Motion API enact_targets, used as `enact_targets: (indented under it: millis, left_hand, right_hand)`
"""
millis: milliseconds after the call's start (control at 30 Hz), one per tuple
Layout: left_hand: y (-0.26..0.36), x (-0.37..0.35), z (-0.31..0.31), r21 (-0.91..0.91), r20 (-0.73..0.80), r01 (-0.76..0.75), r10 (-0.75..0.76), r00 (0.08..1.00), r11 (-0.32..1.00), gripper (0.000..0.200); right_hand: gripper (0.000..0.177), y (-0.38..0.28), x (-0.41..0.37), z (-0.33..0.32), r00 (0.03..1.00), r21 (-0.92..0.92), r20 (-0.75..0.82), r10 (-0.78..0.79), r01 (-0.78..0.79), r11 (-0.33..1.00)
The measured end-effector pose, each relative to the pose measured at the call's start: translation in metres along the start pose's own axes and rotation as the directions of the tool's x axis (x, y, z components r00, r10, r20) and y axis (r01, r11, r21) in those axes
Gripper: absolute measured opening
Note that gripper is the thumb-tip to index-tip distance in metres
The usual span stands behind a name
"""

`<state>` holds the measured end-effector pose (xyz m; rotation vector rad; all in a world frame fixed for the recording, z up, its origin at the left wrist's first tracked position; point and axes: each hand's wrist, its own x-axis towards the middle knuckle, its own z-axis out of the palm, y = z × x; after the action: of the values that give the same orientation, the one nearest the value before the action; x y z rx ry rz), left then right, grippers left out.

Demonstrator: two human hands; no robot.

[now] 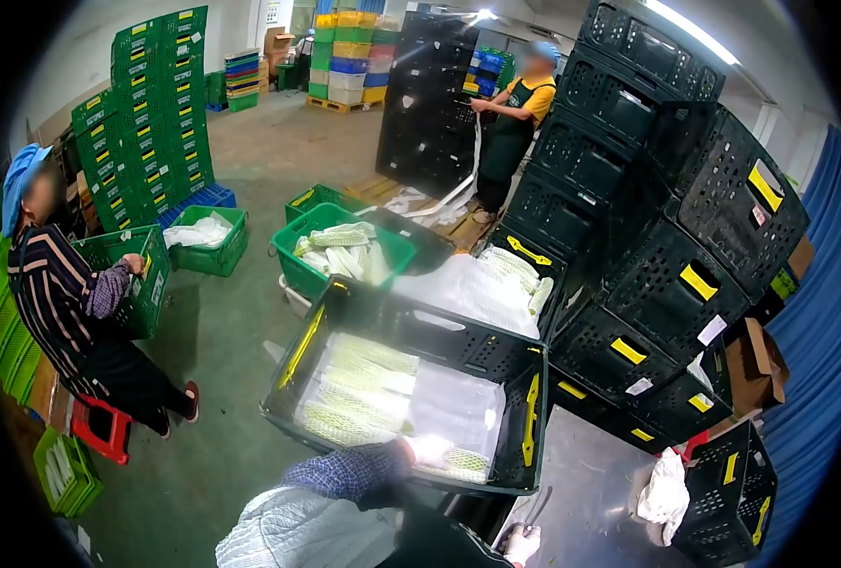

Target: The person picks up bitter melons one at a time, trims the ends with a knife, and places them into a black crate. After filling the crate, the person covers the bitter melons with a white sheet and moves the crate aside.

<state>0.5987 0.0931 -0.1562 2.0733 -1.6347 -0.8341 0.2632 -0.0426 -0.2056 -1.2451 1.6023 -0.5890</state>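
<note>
My left hand (430,451), in a white glove, reaches into the near side of a black crate (271,409). Its fingers close over the left end of a pale green vegetable in white netting (466,462). More netted long vegetables (354,388) fill the crate's left half, and a white liner sheet (453,402) shows on the right. Low in the view, my right hand (522,544), also gloved, is closed on a thin dark tool (538,509) whose kind I cannot make out. That hand is over a metal tabletop (581,483).
Behind the crate stand a green crate of netted vegetables (345,256) and another lined black crate (510,275). Stacked black crates (628,265) rise at right, near a white cloth (664,494). One co-worker (56,284) holds a green crate at left; another (524,104) handles a white strip.
</note>
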Motion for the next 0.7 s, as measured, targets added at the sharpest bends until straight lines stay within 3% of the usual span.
enact_targets:
  millis: [333,467,500,600,633,700]
  left_hand:
    - [0.009,-0.007,-0.011,-0.026,0.011,-0.008,0.008,1.000,1.000,0.049]
    - [0.007,-0.006,-0.008,-0.029,-0.004,-0.003,0.003,1.000,1.000,0.050]
    - [0.004,-0.002,-0.004,-0.017,0.001,0.012,-0.012,1.000,1.000,0.050]
    - [0.004,-0.003,-0.005,-0.005,0.006,0.019,-0.019,1.000,1.000,0.049]
    - [-0.016,0.000,0.016,-0.070,-0.144,-0.105,0.094,0.985,0.992,0.049]
    - [-0.016,0.000,0.014,-0.046,-0.106,-0.092,0.087,0.991,0.995,0.048]
  right_hand:
    - [0.027,-0.013,-0.014,0.004,0.999,0.006,-0.019,0.029,-0.029,1.000]
    - [0.025,-0.036,-0.034,0.005,0.996,0.087,-0.027,0.081,-0.078,0.993]
    - [0.020,0.028,0.021,-0.001,0.998,-0.015,-0.020,-0.053,0.053,0.999]
    - [0.010,-0.025,-0.023,0.002,1.000,-0.040,-0.010,0.017,-0.017,0.999]
    - [0.012,0.010,0.005,-0.002,0.993,-0.097,0.025,-0.115,0.117,0.988]
    - [0.014,0.012,0.006,-0.002,0.993,-0.080,0.023,-0.113,0.114,0.990]
